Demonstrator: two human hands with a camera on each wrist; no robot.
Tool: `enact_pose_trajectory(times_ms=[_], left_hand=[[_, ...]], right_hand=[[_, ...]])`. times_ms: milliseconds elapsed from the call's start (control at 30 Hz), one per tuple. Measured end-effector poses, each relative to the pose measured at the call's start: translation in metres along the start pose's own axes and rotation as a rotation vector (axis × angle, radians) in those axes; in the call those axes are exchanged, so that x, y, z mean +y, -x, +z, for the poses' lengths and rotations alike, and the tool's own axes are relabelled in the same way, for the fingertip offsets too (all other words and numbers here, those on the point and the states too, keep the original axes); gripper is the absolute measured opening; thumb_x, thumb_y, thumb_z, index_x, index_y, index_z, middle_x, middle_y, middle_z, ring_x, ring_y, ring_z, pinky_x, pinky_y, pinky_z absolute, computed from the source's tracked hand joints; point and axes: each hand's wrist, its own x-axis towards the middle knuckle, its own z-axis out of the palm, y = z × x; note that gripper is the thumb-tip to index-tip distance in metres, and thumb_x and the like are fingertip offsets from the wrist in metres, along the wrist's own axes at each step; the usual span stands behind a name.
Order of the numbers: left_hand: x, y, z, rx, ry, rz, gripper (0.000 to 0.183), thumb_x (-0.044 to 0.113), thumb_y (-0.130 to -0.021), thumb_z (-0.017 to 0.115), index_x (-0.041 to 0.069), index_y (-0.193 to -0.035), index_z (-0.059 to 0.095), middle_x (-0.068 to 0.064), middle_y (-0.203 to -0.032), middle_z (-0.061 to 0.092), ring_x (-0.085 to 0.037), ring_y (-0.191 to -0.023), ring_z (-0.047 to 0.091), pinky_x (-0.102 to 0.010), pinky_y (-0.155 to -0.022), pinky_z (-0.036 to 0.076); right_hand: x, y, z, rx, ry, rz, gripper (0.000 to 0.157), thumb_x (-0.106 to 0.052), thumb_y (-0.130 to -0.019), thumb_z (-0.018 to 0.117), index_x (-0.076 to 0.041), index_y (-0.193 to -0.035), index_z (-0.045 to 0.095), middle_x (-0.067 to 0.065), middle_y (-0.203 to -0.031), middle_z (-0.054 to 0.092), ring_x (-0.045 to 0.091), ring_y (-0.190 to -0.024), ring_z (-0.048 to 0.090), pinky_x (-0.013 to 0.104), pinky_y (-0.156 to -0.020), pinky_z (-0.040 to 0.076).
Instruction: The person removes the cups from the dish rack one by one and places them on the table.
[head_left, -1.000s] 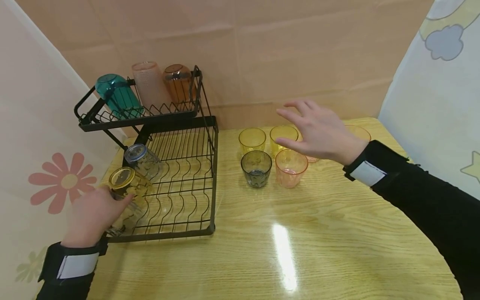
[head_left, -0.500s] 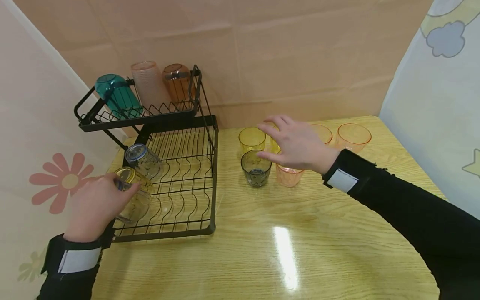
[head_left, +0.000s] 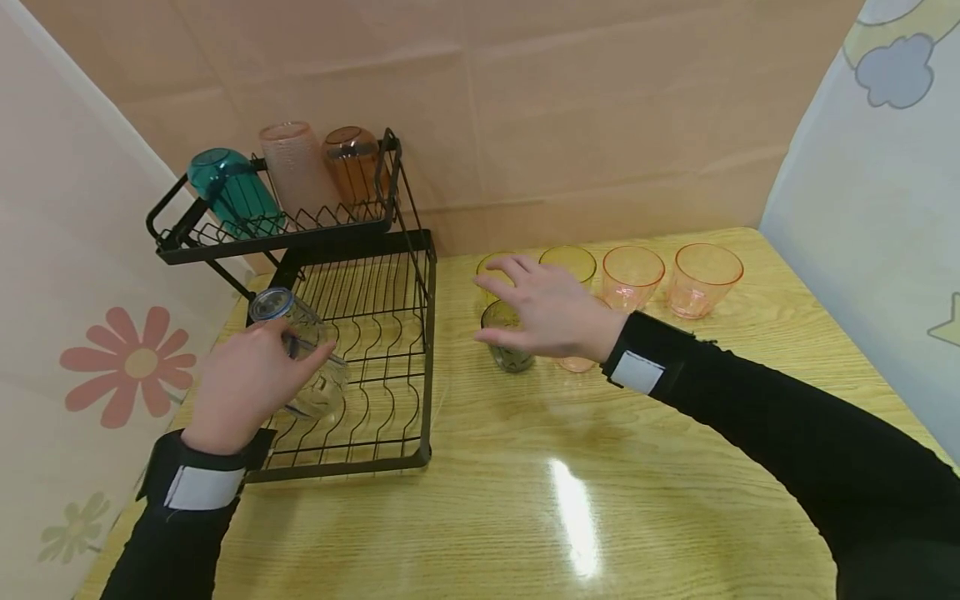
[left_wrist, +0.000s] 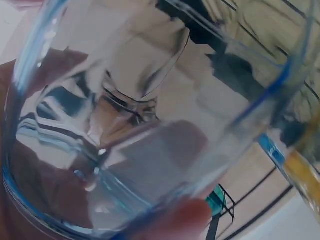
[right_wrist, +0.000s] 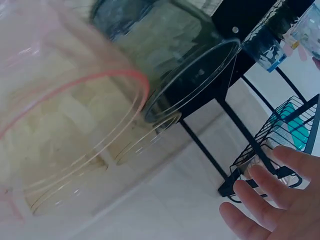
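My left hand (head_left: 243, 379) grips a clear glass (head_left: 322, 396) over the lower tier of the black dish rack (head_left: 430, 358). This glass (left_wrist: 150, 125) fills most of the left wrist view, with a fingertip along its side. Behind the hand, a clear glass with a blue-tinted base (head_left: 273, 307) lies tilted in the rack; the yellow glass beside it is hidden in the head view. My right hand (head_left: 551, 308) hovers with spread fingers above a grey glass (head_left: 512, 358), partly covering it and a pink glass (head_left: 576, 364). The right wrist view shows its fingers (right_wrist: 260, 200) holding nothing.
On the upper tier stand a teal glass (head_left: 232, 192), a tall pale pink glass (head_left: 298, 171) and an amber glass (head_left: 354, 162), all upside down. Behind the right hand are yellow glasses (head_left: 570, 262) and pink glasses (head_left: 705, 283) on the wooden table (head_left: 420, 533).
My left hand has lifted the clear glass from the rack's front left and carried it rightward and away from me. My right hand has moved left and slightly down, from the pink glasses to the grey one.
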Motion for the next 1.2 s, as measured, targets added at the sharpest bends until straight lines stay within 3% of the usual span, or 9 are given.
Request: enact_pose_trajectory(times_ms=[133, 267, 433, 667, 800, 1033, 1200], left_hand=[[0.008, -0.004, 0.002, 0.032, 0.057, 0.013, 0.054, 0.049, -0.086, 0.069, -0.004, -0.092, 0.064, 0.0, -0.048, 0.044, -0.017, -0.041, 0.043, -0.031, -0.036, 0.033], [0.015, -0.007, 0.008, 0.076, 0.177, 0.029, 0.051, 0.048, -0.087, 0.069, -0.001, -0.098, 0.066, 0.0, -0.051, 0.048, -0.015, -0.043, 0.044, -0.032, -0.039, 0.032], [0.024, -0.01, 0.018, 0.089, 0.342, 0.03, 0.048, 0.046, -0.089, 0.068, 0.0, -0.104, 0.067, -0.001, -0.054, 0.049, -0.016, -0.043, 0.042, -0.032, -0.042, 0.031], [0.041, -0.009, 0.03, 0.131, 0.634, -0.021, 0.035, 0.036, -0.093, 0.067, 0.004, -0.107, 0.068, -0.011, -0.093, 0.068, -0.019, -0.062, 0.053, -0.028, -0.051, 0.04], [0.05, -0.01, 0.037, 0.18, 0.846, -0.023, 0.023, 0.023, -0.095, 0.064, 0.002, -0.105, 0.068, -0.009, -0.09, 0.065, -0.017, -0.064, 0.054, -0.023, -0.052, 0.043], [0.064, -0.015, 0.049, 0.321, 1.219, 0.063, 0.022, 0.006, -0.095, 0.058, -0.014, -0.104, 0.062, 0.001, -0.09, 0.062, -0.011, -0.069, 0.051, -0.019, -0.057, 0.043], [0.074, -0.017, 0.057, 0.37, 1.306, 0.07, 0.027, 0.011, -0.096, 0.057, -0.014, -0.105, 0.06, -0.001, -0.09, 0.059, -0.011, -0.068, 0.046, -0.02, -0.055, 0.039]], right_hand=[[-0.006, -0.006, 0.006, -0.009, -0.014, 0.001, 0.073, -0.065, -0.091, 0.049, -0.012, -0.142, 0.048, 0.014, -0.137, 0.047, 0.031, -0.124, 0.047, 0.045, -0.083, 0.051], [-0.015, -0.012, 0.012, -0.033, -0.054, 0.014, 0.074, -0.064, -0.092, 0.048, -0.012, -0.144, 0.045, 0.015, -0.14, 0.045, 0.031, -0.127, 0.045, 0.046, -0.092, 0.047], [-0.029, -0.017, 0.019, -0.098, -0.168, 0.096, 0.075, -0.065, -0.094, 0.043, -0.014, -0.15, 0.037, 0.013, -0.149, 0.037, 0.031, -0.132, 0.039, 0.051, -0.094, 0.045], [-0.047, -0.019, 0.031, -0.062, -0.59, 0.268, 0.077, -0.065, -0.096, 0.033, -0.016, -0.155, 0.023, 0.011, -0.157, 0.024, 0.033, -0.14, 0.029, 0.057, -0.104, 0.033], [-0.058, -0.02, 0.035, -0.008, -0.881, 0.357, 0.074, -0.062, -0.1, 0.023, -0.013, -0.155, 0.021, 0.009, -0.158, 0.023, 0.03, -0.141, 0.028, 0.051, -0.11, 0.026], [-0.074, -0.024, 0.034, 0.103, -1.445, 0.564, 0.064, -0.047, -0.105, 0.018, -0.004, -0.151, 0.026, 0.018, -0.152, 0.031, 0.039, -0.132, 0.04, 0.055, -0.1, 0.038], [-0.081, -0.024, 0.033, 0.186, -1.632, 0.681, 0.068, -0.053, -0.103, 0.017, -0.006, -0.152, 0.025, 0.019, -0.152, 0.03, 0.041, -0.132, 0.038, 0.057, -0.101, 0.037]])
